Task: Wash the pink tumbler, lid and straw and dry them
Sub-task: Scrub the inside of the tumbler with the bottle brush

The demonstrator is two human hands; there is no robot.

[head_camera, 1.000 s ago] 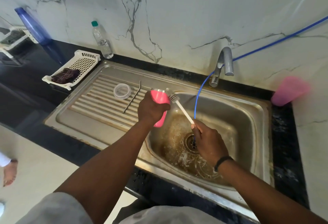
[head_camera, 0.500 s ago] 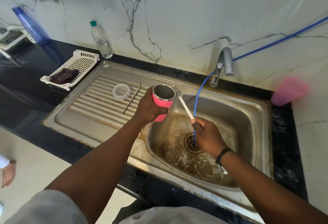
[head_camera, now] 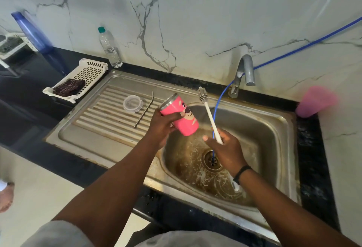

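Observation:
My left hand (head_camera: 163, 129) grips the pink tumbler (head_camera: 181, 116), which has a cartoon face on its side. It is tilted over the sink's left edge, steel rim pointing up and left. My right hand (head_camera: 227, 148) holds a white bottle brush (head_camera: 208, 112) by its handle, bristles up, just right of the tumbler and outside it. The clear lid (head_camera: 132, 103) and the metal straw (head_camera: 144, 112) lie on the ribbed drainboard (head_camera: 101, 117) left of the tumbler.
The steel sink basin (head_camera: 260, 135) is stained; a blue hose (head_camera: 219, 101) runs from the wall past the tap (head_camera: 244, 70) down to the drain. A pink cup (head_camera: 315, 100) stands at right. A white basket with a dark cloth (head_camera: 69, 89), a water bottle (head_camera: 109, 48) and a blue bottle (head_camera: 32, 32) sit at left.
The brush has come out from the tumbler's mouth and now stands clear beside it. My left hand has turned the tumbler so its side faces me and its rim points away.

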